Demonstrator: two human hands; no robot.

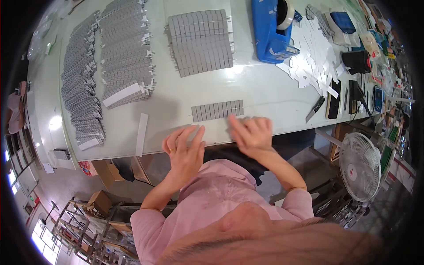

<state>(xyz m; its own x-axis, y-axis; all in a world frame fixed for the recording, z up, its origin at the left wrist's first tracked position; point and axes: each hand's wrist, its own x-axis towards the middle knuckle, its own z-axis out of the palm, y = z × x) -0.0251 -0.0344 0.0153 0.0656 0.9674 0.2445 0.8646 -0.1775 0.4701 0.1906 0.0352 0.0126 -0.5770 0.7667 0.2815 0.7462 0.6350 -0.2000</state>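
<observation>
A short row of small grey rectangular pieces (216,110) lies on the white table (265,88) near its front edge. My right hand (249,132) is at the row's right end, fingers bunched, with the fingertips touching or nearly touching the last pieces. Whether it pinches anything is hidden. My left hand (185,150) hovers at the table's edge just below the row's left end, fingers spread and holding nothing I can see.
A larger block of grey pieces (201,42) lies farther back, and overlapping grey strips (126,53) fill the left. A loose white strip (141,128), a blue tape dispenser (269,31), white slips (313,62), a knife (314,109) and a fan (360,165) are nearby.
</observation>
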